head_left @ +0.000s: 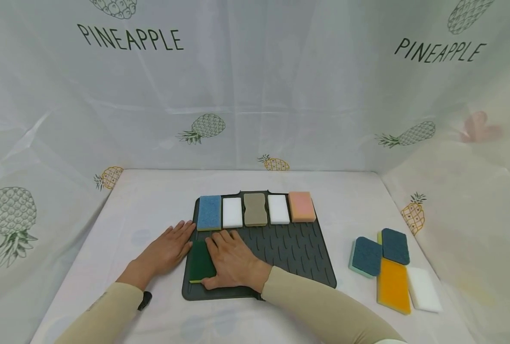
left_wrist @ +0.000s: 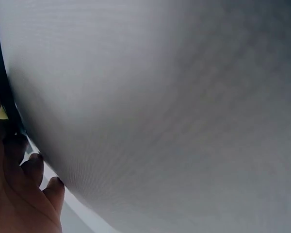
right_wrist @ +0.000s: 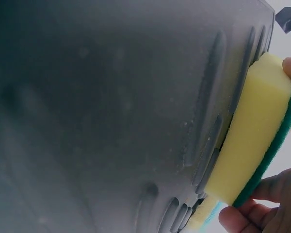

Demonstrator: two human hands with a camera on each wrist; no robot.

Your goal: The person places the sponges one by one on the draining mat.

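Observation:
A green-topped scouring sponge (head_left: 200,262) with yellow foam lies at the near left of a dark ridged mat (head_left: 299,255). My right hand (head_left: 234,260) holds this sponge from its right side; in the right wrist view, thumb and fingers are at opposite ends of its yellow foam (right_wrist: 254,126). My left hand (head_left: 168,249) lies flat along the mat's left edge, fingers extended and thumb side close to the sponge. Along the mat's far edge is a row: a blue sponge (head_left: 209,212), a white block (head_left: 232,212), a grey-brown sponge (head_left: 255,209), another white block (head_left: 278,209), a pink sponge (head_left: 301,206).
Right of the mat, on the white-covered table (head_left: 151,191), lie two dark blue sponges (head_left: 366,255) (head_left: 395,246), an orange sponge (head_left: 393,286) and a white block (head_left: 424,289). A pineapple-print sheet (head_left: 259,95) hangs behind the table and along its sides.

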